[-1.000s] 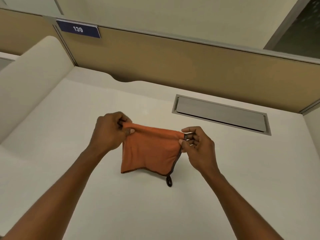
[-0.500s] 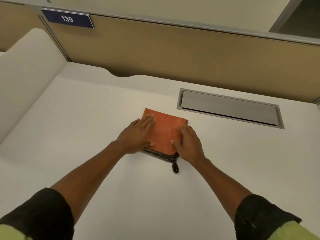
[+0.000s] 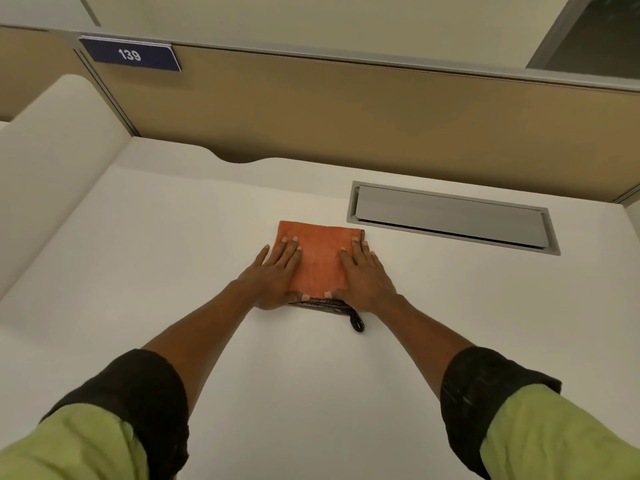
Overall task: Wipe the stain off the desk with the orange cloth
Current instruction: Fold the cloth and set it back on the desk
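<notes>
A second ago you held the cloth up by its top corners; half a second ago it was already on the desk under your palms, and it lies there the same way now, folded into a neat square. Nearest you, both forearms reach forward out of green sleeves with dark rolled cuffs. Your left hand is spread flat, fingers straight, pressing on the left part of the orange cloth; nothing is gripped. Your right hand is just as flat on the right part, thumb turned inward near the left thumb. A dark edge and a small black loop stick out at the cloth's near right corner. The cloth sits in the middle of the white desk. No stain shows. Beyond it, to the right, a grey hatch is set into the desk. Farther back stands a tan partition with a blue plate reading 139.
</notes>
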### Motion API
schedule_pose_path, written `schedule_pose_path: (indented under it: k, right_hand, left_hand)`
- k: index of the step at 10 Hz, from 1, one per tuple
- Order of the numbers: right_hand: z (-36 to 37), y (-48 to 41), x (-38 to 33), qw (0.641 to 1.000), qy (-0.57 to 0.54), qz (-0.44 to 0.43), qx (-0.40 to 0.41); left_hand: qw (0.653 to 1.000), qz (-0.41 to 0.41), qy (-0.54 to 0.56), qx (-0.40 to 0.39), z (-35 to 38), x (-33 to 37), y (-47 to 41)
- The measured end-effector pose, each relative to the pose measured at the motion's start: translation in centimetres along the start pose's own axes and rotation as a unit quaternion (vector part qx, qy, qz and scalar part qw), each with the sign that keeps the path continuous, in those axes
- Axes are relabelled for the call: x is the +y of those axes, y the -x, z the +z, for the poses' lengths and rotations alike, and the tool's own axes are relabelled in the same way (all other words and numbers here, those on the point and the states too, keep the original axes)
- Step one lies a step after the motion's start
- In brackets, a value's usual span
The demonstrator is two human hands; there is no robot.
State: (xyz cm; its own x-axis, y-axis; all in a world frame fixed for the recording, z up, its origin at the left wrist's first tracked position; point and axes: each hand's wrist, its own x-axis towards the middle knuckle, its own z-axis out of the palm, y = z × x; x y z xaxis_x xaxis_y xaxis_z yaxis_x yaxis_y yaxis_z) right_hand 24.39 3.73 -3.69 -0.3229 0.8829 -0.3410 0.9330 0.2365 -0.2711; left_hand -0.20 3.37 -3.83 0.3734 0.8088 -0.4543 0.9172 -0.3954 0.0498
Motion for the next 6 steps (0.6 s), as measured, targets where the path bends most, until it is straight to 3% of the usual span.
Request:
schedule_pose_path:
  k: [3,6]
  right_hand:
    - [0.1,4.9,0.1,0.999,-0.037,0.023,0.025]
    - [1.3,14.7,3.7,0.991,-0.058,0.062,0.101]
  left_hand:
    - [0.999,-0.033,-0.014,-0.017,-1.1,2.7,0.8]
    - [0.997,-0.057,0.013,0.053,1.3,7.9,4.4]
